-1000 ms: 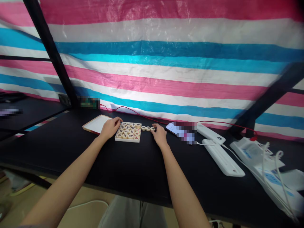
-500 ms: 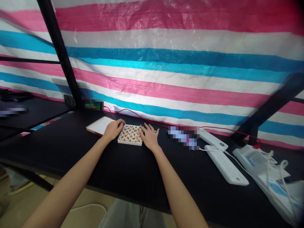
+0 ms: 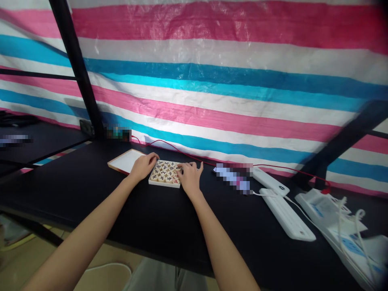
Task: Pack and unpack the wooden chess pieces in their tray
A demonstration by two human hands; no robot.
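Observation:
A shallow white box [image 3: 163,184] lies on the black table, filled with rows of round wooden Chinese chess pieces [image 3: 163,172] marked in black and red. My left hand [image 3: 144,165] rests at its left side, fingers bent together against the edge. Over the right side, my right hand [image 3: 190,178] has thumb and forefinger closed round a piece at the back right corner, the little finger sticking out. Its palm hides part of that edge. Behind my left wrist lies the box lid [image 3: 125,161], its pale inside facing up.
A phone-like blurred item [image 3: 232,178] lies to the right, beside two white power banks [image 3: 286,214] with cables. Further right are white power strips [image 3: 336,230] with plugs. A red cable [image 3: 169,146] runs along the striped sheet [image 3: 212,101] behind the black table [image 3: 157,226].
My right hand's spread fingers have bent inward at the box's right edge. A piece seen beneath those fingers on the table is now out of sight. My left hand stays at the box.

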